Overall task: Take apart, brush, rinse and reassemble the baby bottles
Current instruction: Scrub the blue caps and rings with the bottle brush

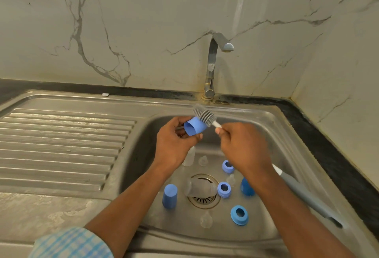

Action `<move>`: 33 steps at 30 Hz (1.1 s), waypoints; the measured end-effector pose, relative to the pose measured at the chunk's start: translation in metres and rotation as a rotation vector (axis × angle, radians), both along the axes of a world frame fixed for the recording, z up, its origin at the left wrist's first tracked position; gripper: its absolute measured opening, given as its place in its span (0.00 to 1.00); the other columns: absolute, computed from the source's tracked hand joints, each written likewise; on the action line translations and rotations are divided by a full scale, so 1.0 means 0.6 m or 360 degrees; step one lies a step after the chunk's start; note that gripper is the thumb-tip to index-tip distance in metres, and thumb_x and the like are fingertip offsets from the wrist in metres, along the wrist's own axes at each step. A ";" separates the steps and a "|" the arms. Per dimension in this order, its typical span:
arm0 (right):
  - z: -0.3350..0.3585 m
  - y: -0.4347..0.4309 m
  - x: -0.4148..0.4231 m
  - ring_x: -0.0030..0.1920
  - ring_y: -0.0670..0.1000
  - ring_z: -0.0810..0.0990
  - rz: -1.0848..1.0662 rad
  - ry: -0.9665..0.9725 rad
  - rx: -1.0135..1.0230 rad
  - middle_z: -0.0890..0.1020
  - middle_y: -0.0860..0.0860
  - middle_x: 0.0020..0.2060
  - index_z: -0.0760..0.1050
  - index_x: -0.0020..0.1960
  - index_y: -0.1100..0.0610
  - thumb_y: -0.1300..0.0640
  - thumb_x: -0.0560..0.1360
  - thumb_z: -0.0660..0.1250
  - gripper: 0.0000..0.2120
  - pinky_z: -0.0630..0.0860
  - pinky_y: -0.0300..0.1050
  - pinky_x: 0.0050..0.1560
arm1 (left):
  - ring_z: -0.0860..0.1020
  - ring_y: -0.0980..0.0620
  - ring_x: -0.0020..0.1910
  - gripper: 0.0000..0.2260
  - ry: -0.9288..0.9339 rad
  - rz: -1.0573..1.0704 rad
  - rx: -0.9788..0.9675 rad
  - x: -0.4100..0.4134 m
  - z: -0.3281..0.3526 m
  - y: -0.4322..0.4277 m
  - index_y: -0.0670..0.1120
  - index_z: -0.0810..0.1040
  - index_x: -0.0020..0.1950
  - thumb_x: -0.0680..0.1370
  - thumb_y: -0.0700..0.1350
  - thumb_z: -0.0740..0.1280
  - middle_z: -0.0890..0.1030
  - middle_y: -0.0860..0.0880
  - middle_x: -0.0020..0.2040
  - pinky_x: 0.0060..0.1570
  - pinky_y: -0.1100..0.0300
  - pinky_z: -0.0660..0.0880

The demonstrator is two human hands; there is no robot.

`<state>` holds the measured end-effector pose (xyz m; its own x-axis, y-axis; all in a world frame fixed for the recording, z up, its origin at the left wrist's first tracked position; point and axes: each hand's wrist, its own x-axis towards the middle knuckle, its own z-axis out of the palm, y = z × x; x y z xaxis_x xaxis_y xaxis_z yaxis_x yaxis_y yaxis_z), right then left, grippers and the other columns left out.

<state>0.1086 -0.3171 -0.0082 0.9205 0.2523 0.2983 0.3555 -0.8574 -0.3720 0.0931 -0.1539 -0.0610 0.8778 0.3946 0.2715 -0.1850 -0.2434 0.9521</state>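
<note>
1. Left hand (pixel 176 140): we record its fingers (pixel 181 121) curled round a blue cap (pixel 193 127), held above the sink basin with its open mouth turned toward us.
2. Right hand (pixel 244 147): fingers (pixel 225 131) closed around the shaft of a brush (pixel 205 116). The grey bristle head lies against the far end of the held cap, and the grey handle comes out behind the wrist and slants down over the right side of the basin.
3. Sink (pixel 272 126), steel. On its floor we count:
   - a clear bottle (pixel 200 190) lying on its side across the drain (pixel 205 201);
   - a second blue cap (pixel 169 196) standing left of the drain;
   - a third blue cap (pixel 247 188), partly hidden by the right forearm;
   - three blue rings (pixel 224 189), one just right of the drain, one behind it and one nearer us;
   - clear teats (pixel 206 219), faint against the steel, so we cannot give a sure count;
   - another clear piece under the left wrist, which we cannot identify.
4. Tap (pixel 213 62): behind the basin, spout turned right.
5. Draining board (pixel 61 144): ribbed, left of the basin.
6. Surface (pixel 41 212): stone, at lower left.
7. Checked sleeve (pixel 71 243): on the left arm.
</note>
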 end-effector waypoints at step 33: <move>-0.007 -0.027 0.020 0.30 0.51 0.70 0.0048 -0.0143 0.0133 0.71 0.48 0.26 0.69 0.34 0.51 0.48 0.81 0.59 0.18 0.60 0.45 0.30 | 0.85 0.50 0.43 0.12 0.0312 -0.0443 -0.1486 -0.008 0.031 -0.003 0.39 0.78 0.57 0.78 0.46 0.69 0.84 0.42 0.45 0.44 0.60 0.83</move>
